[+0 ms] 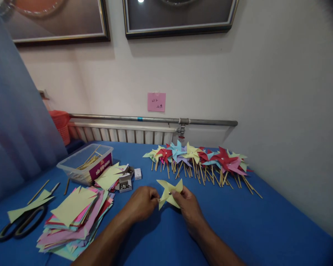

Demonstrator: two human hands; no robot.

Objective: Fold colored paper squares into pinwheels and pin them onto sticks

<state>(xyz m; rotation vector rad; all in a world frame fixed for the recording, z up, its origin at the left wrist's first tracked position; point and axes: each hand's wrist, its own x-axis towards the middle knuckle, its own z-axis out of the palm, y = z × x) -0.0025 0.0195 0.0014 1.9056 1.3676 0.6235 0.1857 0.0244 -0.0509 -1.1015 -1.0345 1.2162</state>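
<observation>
A pale yellow paper pinwheel [166, 195] with a shiny round pin at its centre is held above the blue table. My right hand [190, 208] grips it from the right, the thumb lying on the front near the pin. Close to its left blade, my left hand [144, 202] is closed with the fingertips pressed together; whatever they may hold is hidden. No stick shows below the pinwheel. Left of my hands are two small boxes, one an open box of metal pins [125, 184], the other a small white box [138, 173].
Finished pinwheels on sticks [192, 155] lie along the back right. To the left are a stack of coloured paper [72, 218], cut paper pieces [109, 176], black-handled scissors [30, 223] and a plastic tub [72, 168] with sticks. A radiator [122, 133] and pipe run behind the table.
</observation>
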